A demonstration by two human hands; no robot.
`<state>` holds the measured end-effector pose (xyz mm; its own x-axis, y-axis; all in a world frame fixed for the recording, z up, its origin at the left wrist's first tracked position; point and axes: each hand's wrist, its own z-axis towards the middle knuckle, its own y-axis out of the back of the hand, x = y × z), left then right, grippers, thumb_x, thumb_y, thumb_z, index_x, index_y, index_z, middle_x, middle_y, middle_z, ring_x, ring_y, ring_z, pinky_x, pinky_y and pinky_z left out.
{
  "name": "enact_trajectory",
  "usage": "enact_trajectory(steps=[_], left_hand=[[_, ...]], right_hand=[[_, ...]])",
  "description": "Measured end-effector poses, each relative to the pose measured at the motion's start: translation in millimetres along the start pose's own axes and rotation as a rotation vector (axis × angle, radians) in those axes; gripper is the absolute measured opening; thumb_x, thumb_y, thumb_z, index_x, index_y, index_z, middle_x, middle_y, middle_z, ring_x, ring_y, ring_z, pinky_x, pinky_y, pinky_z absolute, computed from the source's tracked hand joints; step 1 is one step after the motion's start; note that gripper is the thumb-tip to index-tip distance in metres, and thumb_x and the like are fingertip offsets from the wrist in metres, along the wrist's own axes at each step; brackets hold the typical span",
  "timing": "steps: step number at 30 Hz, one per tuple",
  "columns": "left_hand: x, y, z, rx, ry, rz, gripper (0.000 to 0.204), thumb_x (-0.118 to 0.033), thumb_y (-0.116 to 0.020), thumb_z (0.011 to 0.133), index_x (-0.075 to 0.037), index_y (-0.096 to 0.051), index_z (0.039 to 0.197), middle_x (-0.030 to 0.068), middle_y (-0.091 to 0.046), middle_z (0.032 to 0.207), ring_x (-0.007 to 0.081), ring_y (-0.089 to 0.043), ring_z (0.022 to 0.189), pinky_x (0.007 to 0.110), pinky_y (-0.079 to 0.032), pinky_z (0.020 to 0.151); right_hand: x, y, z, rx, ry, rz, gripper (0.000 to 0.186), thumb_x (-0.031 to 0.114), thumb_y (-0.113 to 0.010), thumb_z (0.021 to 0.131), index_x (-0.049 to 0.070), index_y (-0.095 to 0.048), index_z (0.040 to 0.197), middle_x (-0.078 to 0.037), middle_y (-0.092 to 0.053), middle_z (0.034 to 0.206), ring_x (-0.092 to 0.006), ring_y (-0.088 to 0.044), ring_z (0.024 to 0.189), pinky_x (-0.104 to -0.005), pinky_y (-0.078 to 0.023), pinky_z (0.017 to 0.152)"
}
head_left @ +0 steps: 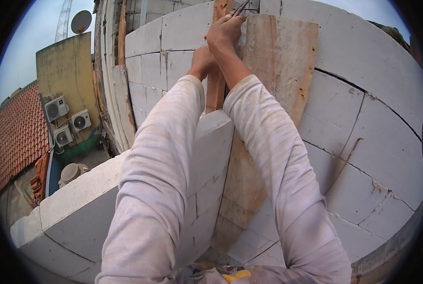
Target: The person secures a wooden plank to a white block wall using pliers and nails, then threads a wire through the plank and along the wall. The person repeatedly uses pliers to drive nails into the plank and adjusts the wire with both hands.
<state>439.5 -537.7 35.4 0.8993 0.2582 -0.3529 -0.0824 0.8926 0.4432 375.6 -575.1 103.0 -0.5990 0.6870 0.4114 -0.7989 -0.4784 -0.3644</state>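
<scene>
Both my arms reach up and forward to an upright wooden post (pixel 216 92) set against a wall of pale blocks. My left hand (pixel 202 62) is closed at the post's left side, its fingers partly hidden by my right wrist. Just above it, my right hand (pixel 225 34) is wrapped round a slim, dark metal hand tool (pixel 241 8); only its end sticks out past the fingers, so its exact kind is unclear. A wide wooden board (pixel 281 61) stands flat against the wall, right beside my right hand.
A low block wall (pixel 79 199) runs left from the corner below my arms. From the right-hand wall (pixel 363 113) juts a thin rusty rod (pixel 346 163). Beyond the low wall are air-conditioner units (pixel 56 109), a tiled roof (pixel 19 135) and a satellite dish (pixel 81 22).
</scene>
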Motion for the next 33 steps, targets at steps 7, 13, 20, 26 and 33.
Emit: enact_trajectory(steps=[7, 13, 20, 26, 33], left_hand=[[9, -8, 15, 0.029, 0.104, 0.038, 0.066, -0.047, -0.079, 0.077, 0.009, -0.071, 0.11, 0.0309, -0.072, 0.111, 0.042, -0.071, 0.108, 0.043, -0.055, 0.091], [3, 7, 3, 0.057, 0.207, -0.038, 0.073, -0.047, -0.085, 0.071, 0.011, -0.07, 0.112, 0.031, -0.072, 0.112, 0.0407, -0.072, 0.108, 0.042, -0.057, 0.089], [-5, 2, 2, 0.016, 0.255, -0.125, 0.079, -0.051, -0.087, 0.066, 0.008, -0.071, 0.115, 0.0279, -0.073, 0.115, 0.037, -0.071, 0.113, 0.041, -0.056, 0.092], [-3, 5, 2, 0.03, 0.156, -0.096, 0.083, -0.053, -0.087, 0.064, 0.009, -0.069, 0.117, 0.0277, -0.072, 0.117, 0.0368, -0.071, 0.112, 0.04, -0.056, 0.094], [-3, 4, -1, -0.006, 0.251, -0.108, 0.078, -0.053, -0.087, 0.066, 0.006, -0.07, 0.113, 0.0233, -0.072, 0.107, 0.0309, -0.07, 0.098, 0.038, -0.055, 0.079]], right_hand=[[-19, 2, 25, 0.369, -0.04, -0.097, 0.029, 0.021, -0.038, 0.11, -0.007, -0.044, 0.115, -0.02, -0.065, 0.091, -0.024, -0.066, 0.053, -0.0343, -0.054, 0.045], [36, 17, -19, 0.131, -0.211, -0.006, 0.025, 0.018, -0.042, 0.109, -0.006, -0.046, 0.115, -0.018, -0.064, 0.089, -0.0227, -0.063, 0.054, -0.0353, -0.051, 0.045], [16, 31, 0, 0.352, -0.327, 0.163, 0.025, 0.018, -0.042, 0.108, -0.006, -0.047, 0.114, -0.018, -0.063, 0.088, -0.0227, -0.063, 0.054, -0.0354, -0.052, 0.045], [12, 31, 1, 0.384, -0.351, 0.175, 0.025, 0.018, -0.042, 0.108, -0.006, -0.047, 0.113, -0.018, -0.063, 0.088, -0.0227, -0.062, 0.055, -0.0355, -0.052, 0.045], [14, 49, 7, 0.519, -0.396, 0.237, 0.024, 0.017, -0.042, 0.108, -0.006, -0.047, 0.113, -0.018, -0.063, 0.087, -0.0228, -0.062, 0.055, -0.0356, -0.052, 0.045]])
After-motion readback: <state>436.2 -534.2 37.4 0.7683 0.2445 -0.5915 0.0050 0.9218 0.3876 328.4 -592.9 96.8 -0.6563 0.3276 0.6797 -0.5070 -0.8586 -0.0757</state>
